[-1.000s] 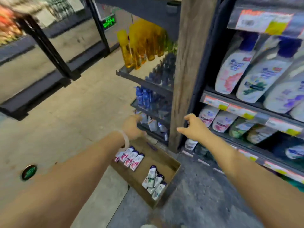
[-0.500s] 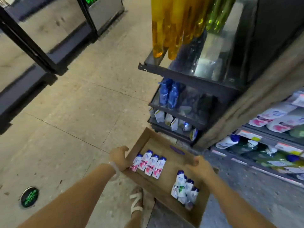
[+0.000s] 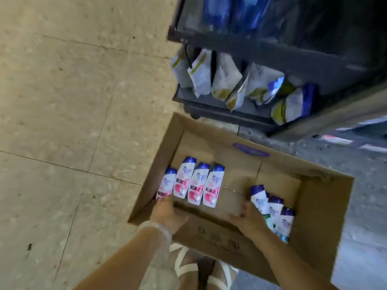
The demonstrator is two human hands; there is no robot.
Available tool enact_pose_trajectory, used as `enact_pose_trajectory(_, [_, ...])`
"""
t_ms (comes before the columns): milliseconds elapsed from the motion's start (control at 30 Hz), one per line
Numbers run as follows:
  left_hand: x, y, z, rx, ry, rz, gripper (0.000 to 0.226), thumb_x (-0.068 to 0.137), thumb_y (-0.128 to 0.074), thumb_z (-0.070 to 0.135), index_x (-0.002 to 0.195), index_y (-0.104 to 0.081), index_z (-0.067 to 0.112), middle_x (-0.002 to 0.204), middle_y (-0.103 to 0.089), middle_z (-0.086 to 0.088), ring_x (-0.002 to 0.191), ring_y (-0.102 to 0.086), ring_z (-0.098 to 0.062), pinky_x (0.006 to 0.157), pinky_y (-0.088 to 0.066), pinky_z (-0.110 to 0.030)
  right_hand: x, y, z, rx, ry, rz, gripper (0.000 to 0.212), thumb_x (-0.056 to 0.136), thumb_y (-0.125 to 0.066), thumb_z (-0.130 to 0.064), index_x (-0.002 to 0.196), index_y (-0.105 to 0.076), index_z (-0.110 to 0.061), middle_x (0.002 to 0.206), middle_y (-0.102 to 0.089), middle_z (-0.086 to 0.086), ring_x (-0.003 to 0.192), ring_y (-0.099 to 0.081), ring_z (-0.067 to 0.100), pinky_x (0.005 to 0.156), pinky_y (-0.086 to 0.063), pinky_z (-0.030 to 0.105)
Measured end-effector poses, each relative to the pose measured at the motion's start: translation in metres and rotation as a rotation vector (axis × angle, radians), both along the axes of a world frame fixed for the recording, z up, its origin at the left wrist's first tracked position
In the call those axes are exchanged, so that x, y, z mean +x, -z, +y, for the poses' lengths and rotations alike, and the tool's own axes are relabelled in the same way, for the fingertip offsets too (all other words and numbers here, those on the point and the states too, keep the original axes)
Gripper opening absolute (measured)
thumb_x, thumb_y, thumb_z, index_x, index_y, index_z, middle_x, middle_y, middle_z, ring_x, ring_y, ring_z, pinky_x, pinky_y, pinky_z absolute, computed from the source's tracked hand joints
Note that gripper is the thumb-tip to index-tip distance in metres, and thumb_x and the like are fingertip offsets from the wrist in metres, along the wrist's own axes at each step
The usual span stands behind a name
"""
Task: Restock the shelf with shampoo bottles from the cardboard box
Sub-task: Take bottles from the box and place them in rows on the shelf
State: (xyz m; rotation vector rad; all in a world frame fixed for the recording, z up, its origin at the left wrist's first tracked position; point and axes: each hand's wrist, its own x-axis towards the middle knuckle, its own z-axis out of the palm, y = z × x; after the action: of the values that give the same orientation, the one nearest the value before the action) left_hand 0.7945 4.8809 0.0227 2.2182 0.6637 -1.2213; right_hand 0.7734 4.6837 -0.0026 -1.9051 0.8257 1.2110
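Observation:
An open cardboard box [image 3: 326, 197] sits on the floor at my feet. Several pink-labelled shampoo bottles [image 3: 196, 185] with blue caps lie side by side at its left. Three white bottles with green labels [image 3: 274, 210] lie at its right. My left hand [image 3: 167, 214] curls over the box's near wall, its fingers hidden beside the leftmost pink bottle. My right hand [image 3: 249, 218] reaches over the same wall with fingers extended, just left of the green-labelled bottles and holding nothing.
Just beyond the box stands a dark low rack [image 3: 209, 109] with white and yellow pouches [image 3: 230, 84] and blue bottles above. A tiled floor [image 3: 62, 122] spreads to the left. My sandalled foot [image 3: 188, 266] is under the box's near side.
The view has dropped down onto the box. Both hands moved from the box's sides to its near wall, the right one reaching inside.

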Motion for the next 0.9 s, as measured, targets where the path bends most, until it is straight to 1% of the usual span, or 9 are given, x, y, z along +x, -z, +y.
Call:
enact_pose_trajectory(167, [0.031,0.134,0.0,0.051,-0.039,-0.06,0.063,0.078,-0.071,0.019,0.131,-0.042,0.003,0.132,-0.05,-0.018,0.122,-0.049,-0.032,0.098,-0.04,-0.036,0.011,0.12,0.018,0.013,0.15,0.006,0.08,0.075,-0.076,-0.031,0.139,-0.033,-0.01,0.141,-0.042,0.01,0.126,-0.045,0.026,0.105,-0.04,0.037])
enact_pose_trajectory(267, [0.044,0.193,-0.001,0.079,-0.071,-0.135,0.045,0.078,-0.069,0.018,0.116,-0.05,0.005,0.115,-0.061,-0.016,0.109,-0.058,-0.033,0.087,-0.044,-0.034,0.017,0.167,0.028,0.025,0.218,-0.047,0.046,0.078,-0.073,-0.017,0.11,-0.04,-0.021,0.101,-0.057,-0.004,0.101,-0.054,0.016,0.077,-0.044,0.012])
enact_pose_trajectory(300, [0.046,0.206,-0.002,0.103,-0.062,-0.151,0.043,0.078,-0.069,0.018,0.114,-0.051,0.005,0.114,-0.061,-0.015,0.107,-0.058,-0.033,0.085,-0.044,-0.035,0.019,0.184,0.033,0.017,0.253,-0.073,0.045,0.079,-0.072,-0.013,0.101,-0.034,-0.023,0.096,-0.059,-0.003,0.096,-0.056,0.017,0.071,-0.044,0.011])
enact_pose_trajectory(367, [0.047,0.228,-0.004,0.161,0.014,-0.19,0.046,0.078,-0.07,0.019,0.115,-0.05,0.003,0.12,-0.056,-0.018,0.111,-0.052,-0.035,0.088,-0.043,-0.037,0.022,0.212,0.045,-0.028,0.341,-0.116,0.054,0.074,-0.075,-0.012,0.097,-0.027,-0.022,0.113,-0.06,0.012,0.106,-0.059,0.028,0.078,-0.048,0.029])
enact_pose_trajectory(433, [0.047,0.241,-0.006,0.236,0.111,-0.202,0.054,0.077,-0.071,0.022,0.12,-0.047,0.001,0.127,-0.047,-0.019,0.118,-0.043,-0.035,0.093,-0.041,-0.039,0.021,0.227,0.054,-0.078,0.394,-0.145,0.061,0.067,-0.08,-0.013,0.105,-0.032,-0.017,0.122,-0.053,0.016,0.113,-0.055,0.032,0.087,-0.049,0.042])
enact_pose_trajectory(533, [0.051,0.246,-0.005,0.306,0.179,-0.219,0.06,0.072,-0.074,0.025,0.12,-0.046,0.002,0.128,-0.043,-0.018,0.12,-0.039,-0.035,0.093,-0.04,-0.039,0.023,0.237,0.052,-0.125,0.397,-0.116,0.077,0.056,-0.087,-0.02,0.117,-0.043,-0.006,0.119,-0.056,0.012,0.108,-0.058,0.029,0.091,-0.051,0.047])
enact_pose_trajectory(667, [0.05,0.243,-0.01,0.187,0.181,-0.286,0.054,0.073,-0.069,0.015,0.118,-0.041,0.007,0.114,-0.053,-0.018,0.107,-0.051,-0.036,0.081,-0.041,-0.039,0.024,0.246,0.037,-0.054,0.446,-0.037,0.062,0.058,-0.084,-0.015,0.112,-0.055,-0.008,0.106,-0.067,0.007,0.095,-0.066,0.026,0.086,-0.054,0.045])
enact_pose_trajectory(733, [0.044,0.243,-0.016,0.123,0.119,-0.292,0.049,0.078,-0.065,0.01,0.118,-0.036,0.008,0.103,-0.056,-0.013,0.094,-0.057,-0.033,0.071,-0.039,-0.037,0.024,0.248,0.033,-0.064,0.48,-0.046,0.063,0.059,-0.081,-0.011,0.115,-0.051,-0.008,0.106,-0.065,0.007,0.097,-0.064,0.026,0.087,-0.053,0.047])
enact_pose_trajectory(900, [0.035,0.236,-0.02,-0.062,-0.206,-0.176,0.053,0.08,-0.068,0.016,0.124,-0.039,0.016,0.083,-0.056,0.003,0.076,-0.058,-0.017,0.069,-0.045,-0.033,0.021,0.229,0.015,0.04,0.509,-0.045,0.066,0.071,-0.074,0.0,0.125,-0.038,-0.01,0.11,-0.055,0.004,0.101,-0.055,0.022,0.089,-0.047,0.042])
